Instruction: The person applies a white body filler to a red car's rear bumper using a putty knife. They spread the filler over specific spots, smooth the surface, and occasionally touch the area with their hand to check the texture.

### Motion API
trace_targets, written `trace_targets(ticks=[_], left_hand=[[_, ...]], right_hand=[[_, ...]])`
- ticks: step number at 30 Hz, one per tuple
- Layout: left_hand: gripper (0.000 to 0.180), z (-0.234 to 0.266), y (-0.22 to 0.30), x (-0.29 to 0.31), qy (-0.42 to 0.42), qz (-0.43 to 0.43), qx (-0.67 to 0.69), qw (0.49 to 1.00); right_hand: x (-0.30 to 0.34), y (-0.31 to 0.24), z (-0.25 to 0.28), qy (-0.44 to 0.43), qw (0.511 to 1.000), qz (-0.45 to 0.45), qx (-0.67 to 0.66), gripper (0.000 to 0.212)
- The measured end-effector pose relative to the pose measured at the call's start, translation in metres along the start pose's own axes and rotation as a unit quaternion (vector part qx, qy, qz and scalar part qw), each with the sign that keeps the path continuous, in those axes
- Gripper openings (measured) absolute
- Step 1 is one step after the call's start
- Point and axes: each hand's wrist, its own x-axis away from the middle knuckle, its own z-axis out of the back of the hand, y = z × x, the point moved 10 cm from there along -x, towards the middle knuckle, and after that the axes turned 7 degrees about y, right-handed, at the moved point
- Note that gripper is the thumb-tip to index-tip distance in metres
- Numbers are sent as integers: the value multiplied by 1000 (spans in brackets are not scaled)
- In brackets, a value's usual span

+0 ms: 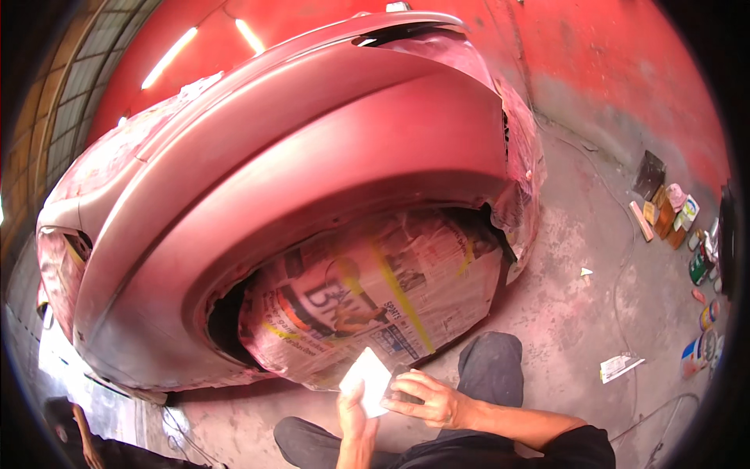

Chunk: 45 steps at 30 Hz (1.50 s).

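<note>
In front of my crossed legs, my left hand point(356, 410) grips a flat white square piece point(367, 379), with the thumb along its edge. It is too bright to tell whether it is paper or a pad. My right hand point(428, 397) is closed on a small dark grey piece point(401, 374) right beside the white one; its kind is unclear. Just beyond both hands stands a car wheel covered with taped newspaper point(351, 301). Above it curves the matte reddish car fender point(328, 156).
On the right floor lie wooden blocks point(666, 219), several cans point(698, 268) and a printed paper scrap point(619, 367). A thin cable point(621, 273) runs over the concrete. A red wall point(625, 78) stands behind. Another person's arm point(84, 438) shows at lower left.
</note>
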Motion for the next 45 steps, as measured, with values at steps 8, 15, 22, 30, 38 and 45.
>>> trace_targets(ticks=[8,15,22,30,38,45], left_hand=[[46,-12,14,12,32,-8,3,999],[26,-1,41,16,69,-231,-385,891],[30,-33,36,20,41,-205,-249,946],[26,-36,51,12,43,-219,-182,958],[43,-23,1,14,11,18,-10,1000],[25,-37,57,23,18,-197,-210,958]], right_hand=[[51,46,-8,-67,992,-93,51,72],[9,34,14,16,993,-47,109,62],[47,41,-18,-45,993,-81,70,63],[19,29,35,70,996,-52,-15,64],[32,38,10,-33,997,-56,33,71],[-5,33,27,-1,990,-59,130,57]])
